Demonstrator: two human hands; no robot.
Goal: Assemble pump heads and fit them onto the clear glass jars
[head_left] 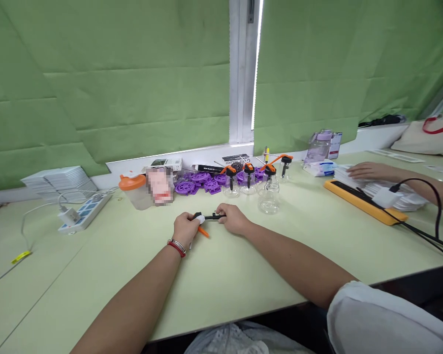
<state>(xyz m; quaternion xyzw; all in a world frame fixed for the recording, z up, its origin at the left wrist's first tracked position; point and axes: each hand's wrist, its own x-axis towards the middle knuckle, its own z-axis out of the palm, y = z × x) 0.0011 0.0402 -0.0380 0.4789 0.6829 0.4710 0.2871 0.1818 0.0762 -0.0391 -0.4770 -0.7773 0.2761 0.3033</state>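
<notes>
Above the table [243,275], both my hands grip one black bottle top with an orange lever [204,232]. My left hand [185,230] is closed round its head, where a small white part shows between the fingers. On the right, my right hand [234,220] pinches the far end of the thin black stem [209,217], which lies level between the hands. Behind my right hand stands a clear glass bottle [268,204] that appears to have no top. Beyond it are several small glass bottles with similar black-and-orange tops, among them a bottle [232,189].
Purple plastic parts [192,183] lie along the wall. An orange-lidded cup [133,189] and a white power strip [84,214] are left. At right, a co-worker's hand [367,170] rests on white stacked items beside a yellow power strip [362,201] with black cables.
</notes>
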